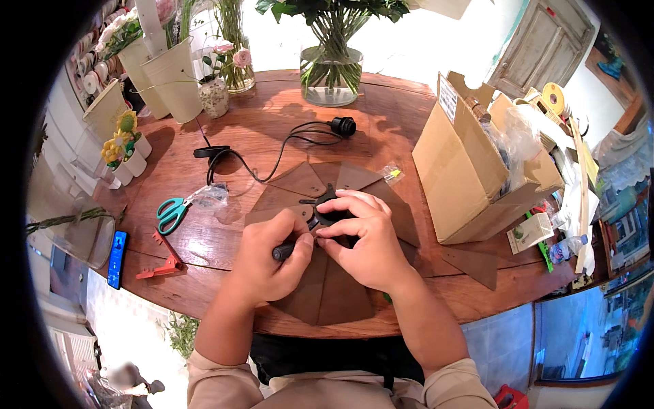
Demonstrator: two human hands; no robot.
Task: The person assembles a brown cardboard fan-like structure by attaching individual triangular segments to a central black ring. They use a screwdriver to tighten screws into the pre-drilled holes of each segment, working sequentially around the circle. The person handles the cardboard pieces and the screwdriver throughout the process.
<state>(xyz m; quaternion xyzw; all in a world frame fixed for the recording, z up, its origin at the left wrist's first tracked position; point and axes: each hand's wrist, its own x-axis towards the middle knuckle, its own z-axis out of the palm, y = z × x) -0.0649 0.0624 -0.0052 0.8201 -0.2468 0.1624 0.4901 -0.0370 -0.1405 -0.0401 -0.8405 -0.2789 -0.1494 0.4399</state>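
Several brown wedge-shaped panels [334,290] lie overlapped in a ring on the wooden table. At their middle is a black hub [325,200], partly covered by my fingers. My left hand [276,255] is closed round a screwdriver with a black handle [283,252]; its tip is hidden near the hub. My right hand [361,238] bends over the hub with thumb and fingertips pressed on it. What small part those fingertips may pinch does not show. A single brown wedge panel [473,266] lies loose to the right of the ring.
Left on the table [225,273] are teal scissors [174,213], a red angled tool [163,259] and a phone [117,259]. A black cord with a socket [343,127] lies behind the ring. An open cardboard box [460,170] stands right; a glass vase [332,78] stands at the back.
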